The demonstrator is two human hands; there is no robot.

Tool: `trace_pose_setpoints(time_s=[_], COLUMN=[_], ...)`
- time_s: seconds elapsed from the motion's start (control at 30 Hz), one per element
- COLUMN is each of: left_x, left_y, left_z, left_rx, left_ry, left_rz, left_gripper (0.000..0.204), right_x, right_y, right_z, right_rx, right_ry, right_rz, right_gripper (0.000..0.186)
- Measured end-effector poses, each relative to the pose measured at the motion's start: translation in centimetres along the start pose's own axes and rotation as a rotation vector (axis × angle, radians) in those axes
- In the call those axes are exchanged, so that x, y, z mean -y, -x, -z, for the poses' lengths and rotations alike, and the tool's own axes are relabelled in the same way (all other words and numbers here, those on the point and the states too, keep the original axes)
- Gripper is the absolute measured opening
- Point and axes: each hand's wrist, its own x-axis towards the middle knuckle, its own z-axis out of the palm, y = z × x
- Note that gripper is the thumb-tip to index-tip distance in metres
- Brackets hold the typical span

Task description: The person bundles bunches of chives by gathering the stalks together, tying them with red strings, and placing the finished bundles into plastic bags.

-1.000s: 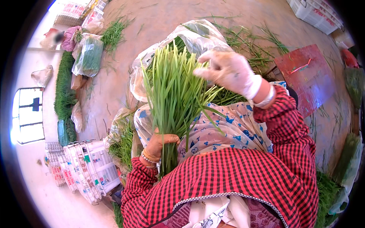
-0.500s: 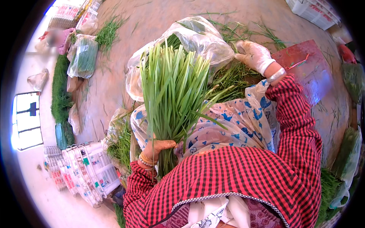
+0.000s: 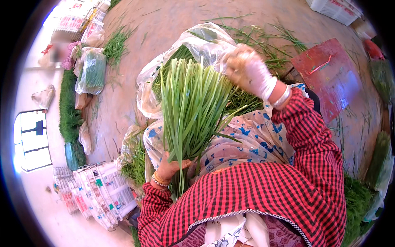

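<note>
A left hand (image 3: 172,166) clasps a thick bunch of long green leaves (image 3: 193,109) above a blue-patterned plastic sheet (image 3: 251,136). Beside the bunch's top, a white-gloved right hand (image 3: 246,70) blurs, its grip indiscernible.

Long green leaves (image 3: 191,111) look smooth, the clear plastic bag (image 3: 207,45) and flat red board (image 3: 329,80) glossy, the checked red-and-black cloth garment (image 3: 259,189) matt.

Red print (image 3: 343,5) on white crates (image 3: 117,191) (too small to read).
</note>
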Motion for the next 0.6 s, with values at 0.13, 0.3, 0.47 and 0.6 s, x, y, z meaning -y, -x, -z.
trace_pose_setpoints(time_s=[0.13, 0.3, 0.47, 0.6], left_x=[-0.4, -1.9, -1.4, -1.8], left_y=[0.3, 0.3, 0.1, 0.5], left_z=[0.0, -1.2, -1.1, -1.3], left_rx=[-0.041, -0.006, 0.032, 0.043], left_ry=[-0.341, -0.464, -0.631, -0.547], left_rz=[-0.173, -0.232, -0.339, -0.269], left_gripper=[0.043, 0.044, 0.043, 0.042], right_x=[-4.3, 1.9, 3.7, 2.3], right_y=[0.4, -3.5, -2.7, -1.6], right_z=[2.8, 6.9, 3.0, 3.6], right_rx=[-0.011, 0.282, 0.447, 0.388], right_ry=[0.166, -0.645, -1.01, -0.839], right_rz=[-0.369, -0.079, -0.055, -0.023], right_gripper=[0.033, 0.051, 0.027, 0.017])
